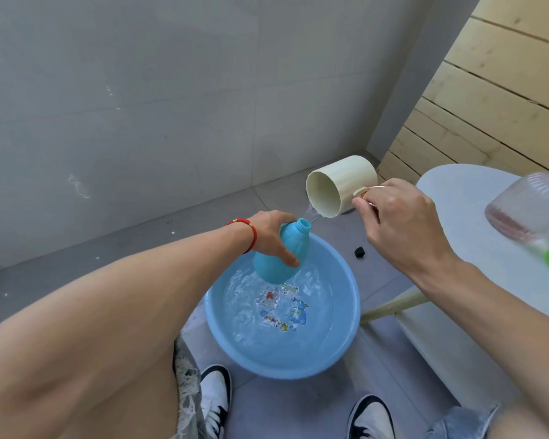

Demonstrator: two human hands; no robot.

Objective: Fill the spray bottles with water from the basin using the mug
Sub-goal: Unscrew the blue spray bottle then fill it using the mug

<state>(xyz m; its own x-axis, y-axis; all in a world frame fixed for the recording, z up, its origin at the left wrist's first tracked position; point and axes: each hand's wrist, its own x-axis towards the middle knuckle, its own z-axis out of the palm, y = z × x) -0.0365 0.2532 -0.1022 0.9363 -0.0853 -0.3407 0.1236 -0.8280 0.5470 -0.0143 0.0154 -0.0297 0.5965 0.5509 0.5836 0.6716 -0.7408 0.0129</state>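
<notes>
Basin (346, 337) water sits low-centre of frame. Above it, left hand (271, 234) fingers wrap the tilted blue spray bottle (278, 258): light, slick plastic, best held round the body. Farther up, right hand (393, 223) fingers pinch the pouring mug (341, 185) by its handle.

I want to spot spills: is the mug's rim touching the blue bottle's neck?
Apart. The head view shows the tilted mug held above and right of the blue bottle, with a gap between rim and neck bridged only by the water stream.
</notes>
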